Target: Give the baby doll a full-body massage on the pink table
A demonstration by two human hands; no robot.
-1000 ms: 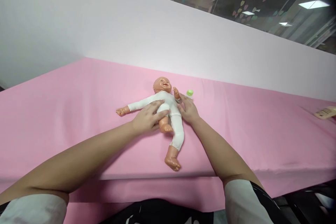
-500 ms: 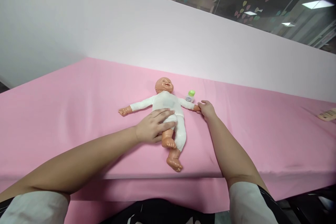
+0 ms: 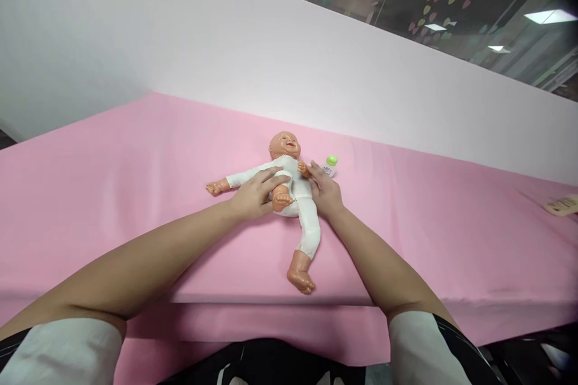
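Observation:
A baby doll [image 3: 301, 187] in a white cloth suit lies on its back, head toward the wall. My left hand [image 3: 255, 194] is closed round the doll's bent leg, which is folded up over the belly with the bare foot [image 3: 282, 200] showing below my fingers. At the doll's other side, my right hand [image 3: 327, 191] grips its arm, folded in so that the small doll hand [image 3: 304, 168] rests on the chest. The other leg [image 3: 310, 228] lies straight toward me, and the other arm stretches out to the left.
A small white bottle with a green cap [image 3: 331, 162] stands just beyond my right hand. Pink padded sheeting [image 3: 135, 192] covers the table, which meets a white wall [image 3: 226, 48] at the back. A tan tag [image 3: 562, 206] lies at the far right.
My right hand has moved left, bringing the doll's arm from outstretched to across its chest. My left hand has pushed the doll's leg up toward the belly, bending it more.

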